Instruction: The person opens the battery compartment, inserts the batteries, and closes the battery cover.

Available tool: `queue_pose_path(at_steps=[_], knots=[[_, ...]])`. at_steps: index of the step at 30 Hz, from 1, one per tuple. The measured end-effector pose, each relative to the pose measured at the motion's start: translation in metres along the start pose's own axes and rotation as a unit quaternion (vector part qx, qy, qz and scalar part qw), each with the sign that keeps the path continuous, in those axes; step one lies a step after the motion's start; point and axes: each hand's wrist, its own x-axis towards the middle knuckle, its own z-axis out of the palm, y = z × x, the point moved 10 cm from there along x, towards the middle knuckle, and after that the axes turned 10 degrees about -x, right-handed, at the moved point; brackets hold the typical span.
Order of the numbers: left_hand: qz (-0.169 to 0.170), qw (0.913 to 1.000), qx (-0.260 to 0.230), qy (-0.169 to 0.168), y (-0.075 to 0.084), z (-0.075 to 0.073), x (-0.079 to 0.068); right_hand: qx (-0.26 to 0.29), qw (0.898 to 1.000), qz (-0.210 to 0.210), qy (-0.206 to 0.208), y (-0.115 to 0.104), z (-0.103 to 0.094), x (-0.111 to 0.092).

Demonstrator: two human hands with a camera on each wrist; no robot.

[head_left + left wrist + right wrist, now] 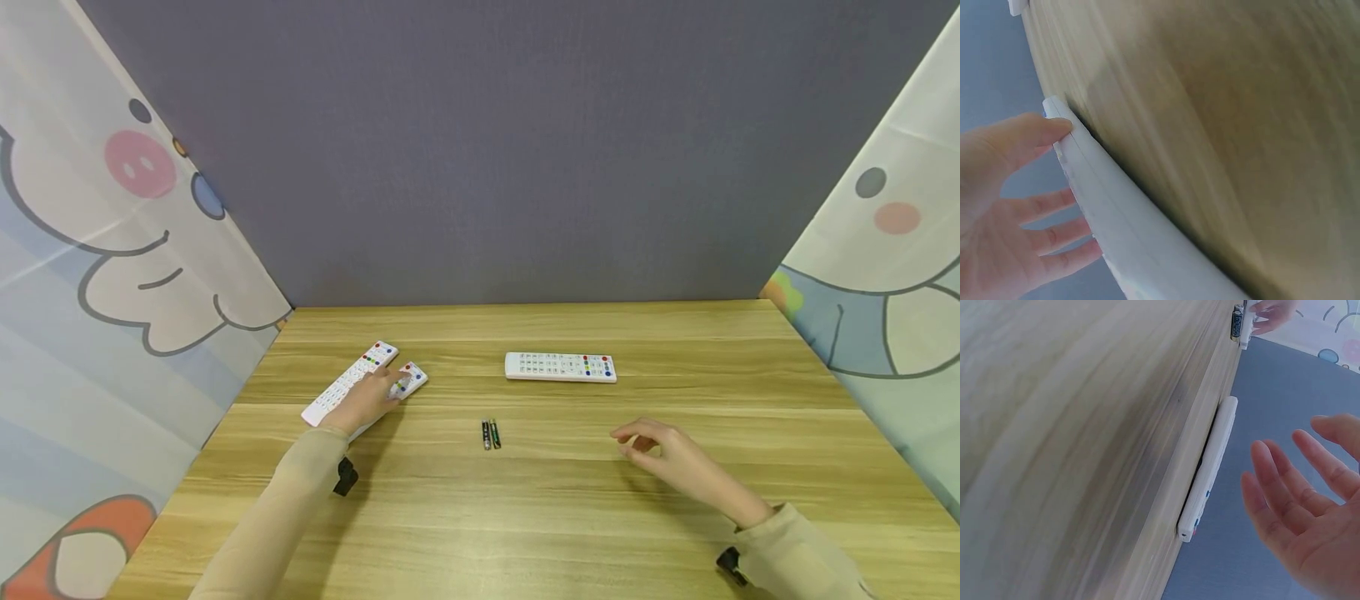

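On the left of the table, my left hand (366,402) lies over a white remote control (416,377) with coloured buttons and hides much of it. In the left wrist view its thumb presses one side edge of that remote control (1122,206), and the fingers reach to the keypad side. Just left of it, a second white remote control (337,395) lies slanted. My right hand (663,454) hovers over the table on the right, fingers loosely bent and holding nothing. Farther back, a third white remote control (561,367) lies crosswise, keypad up.
Two small batteries (491,434) lie side by side near the middle of the wooden table (525,525). A dark grey panel (525,167) rises at the back edge. Cartoon-printed curtains (67,333) flank both sides.
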Motion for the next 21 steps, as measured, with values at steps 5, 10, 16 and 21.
queue_pose_path(at_steps=[5,10,16,21], knots=[[-0.007,0.9999,0.009,0.002,-0.001,0.002,0.0,0.001,1.0,0.0,-0.001,0.0,0.001,0.0],[-0.015,0.9998,0.014,0.006,-0.001,0.002,0.002,0.001,1.0,0.002,-0.004,0.0,0.002,0.001],[-0.038,0.9988,0.029,0.009,0.005,0.001,0.008,0.004,1.0,0.004,-0.009,0.0,0.003,0.001],[-0.032,0.9988,0.029,0.021,0.017,-0.001,0.013,0.008,1.0,0.006,-0.014,0.0,0.004,0.001]])
